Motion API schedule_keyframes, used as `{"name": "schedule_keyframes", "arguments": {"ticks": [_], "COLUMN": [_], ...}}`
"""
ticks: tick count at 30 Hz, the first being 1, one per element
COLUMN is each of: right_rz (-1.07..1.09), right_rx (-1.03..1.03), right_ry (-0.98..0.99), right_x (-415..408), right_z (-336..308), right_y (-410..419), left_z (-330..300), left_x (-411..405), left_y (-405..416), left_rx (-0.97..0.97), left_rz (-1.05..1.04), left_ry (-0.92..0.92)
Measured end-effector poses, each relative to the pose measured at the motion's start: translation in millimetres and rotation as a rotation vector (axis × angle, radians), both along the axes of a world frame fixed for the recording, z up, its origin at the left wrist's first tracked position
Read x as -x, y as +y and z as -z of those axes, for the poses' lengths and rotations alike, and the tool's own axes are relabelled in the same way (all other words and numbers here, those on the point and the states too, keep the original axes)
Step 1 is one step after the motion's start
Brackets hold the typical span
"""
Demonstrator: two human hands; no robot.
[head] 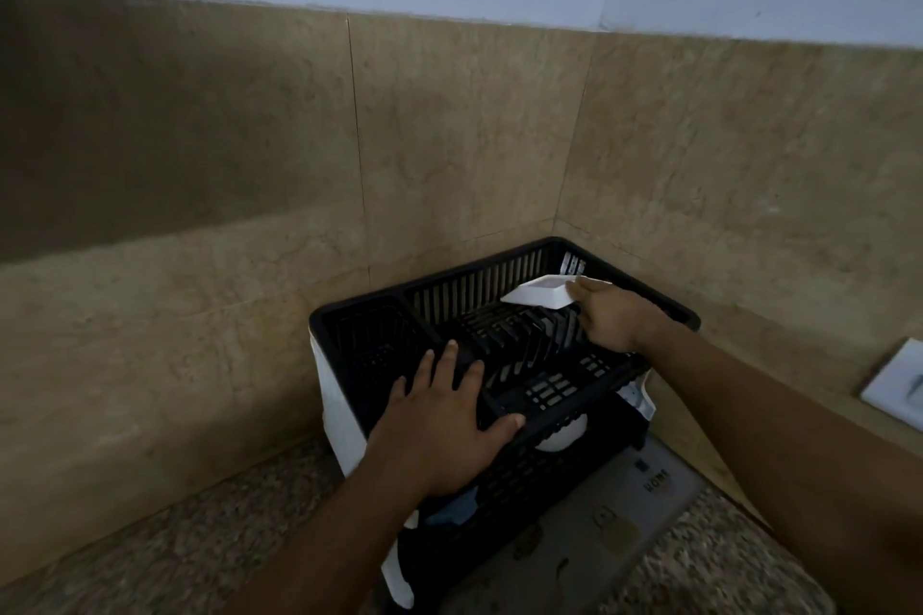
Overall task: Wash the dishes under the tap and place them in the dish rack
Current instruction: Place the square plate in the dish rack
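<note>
Right hand [612,317] pinched small white square ceramic dish [542,297] over far right of black slatted plastic dish rack [499,275]. Left hand [444,425] lay flat, fingers [449,357] spread, on rack's near rim. Rack stood in speckled stone table [200,554] corner.

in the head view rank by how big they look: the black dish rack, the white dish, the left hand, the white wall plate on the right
1. black dish rack
2. left hand, though its nearness to the camera enlarges it
3. white dish and white wall plate: they look alike, and the plate is cut by the frame edge, so unranked
</note>
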State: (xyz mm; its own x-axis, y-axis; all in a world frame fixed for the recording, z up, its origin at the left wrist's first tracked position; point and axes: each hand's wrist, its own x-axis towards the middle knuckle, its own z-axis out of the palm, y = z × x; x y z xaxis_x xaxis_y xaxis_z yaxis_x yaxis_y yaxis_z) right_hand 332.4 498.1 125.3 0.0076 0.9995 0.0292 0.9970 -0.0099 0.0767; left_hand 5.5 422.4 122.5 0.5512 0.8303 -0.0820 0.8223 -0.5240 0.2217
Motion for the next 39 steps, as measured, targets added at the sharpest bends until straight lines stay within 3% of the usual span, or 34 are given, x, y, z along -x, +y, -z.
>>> {"name": "schedule_keyframes", "arguments": {"ticks": [12, 16, 18, 21, 25, 28, 32, 35, 39], "right_rz": [0.144, 0.134, 0.103, 0.047, 0.019, 0.043, 0.143, 0.315, 0.513], "right_rx": [0.158, 0.131, 0.021, -0.104, -0.117, -0.197, -0.206, -0.162, -0.001], "right_ry": [0.018, 0.081, 0.149, 0.209, 0.215, 0.341, 0.507, 0.613, 0.668], "right_x": [12, 19, 23, 32, 36, 37, 35, 26, 16], "right_z": [-3, -10, -17, -33, -35, -21, 10, 47, 102], "right_y": [-3, -20, -37, -73, -142, -204, -276, -323, -375], "left_z": [-3, -2, -3, -6, -9, -12, -14, -9, 26], "left_x": [1, 2, 1, 0, -1, -1, -5, -19, -48], "left_y": [-2, -1, -3, -5, -7, -11, -24, -52, -104], "left_rx": [-0.005, -0.015, -0.024, -0.027, -0.027, -0.043, -0.252, -0.427, -0.488], "left_rz": [0.005, 0.000, 0.000, 0.006, -0.012, -0.006, 0.055, 0.154, 0.364], "left_ry": [-0.014, -0.030, -0.041, -0.056, -0.051, -0.034, -0.028, -0.154, -0.216]}}
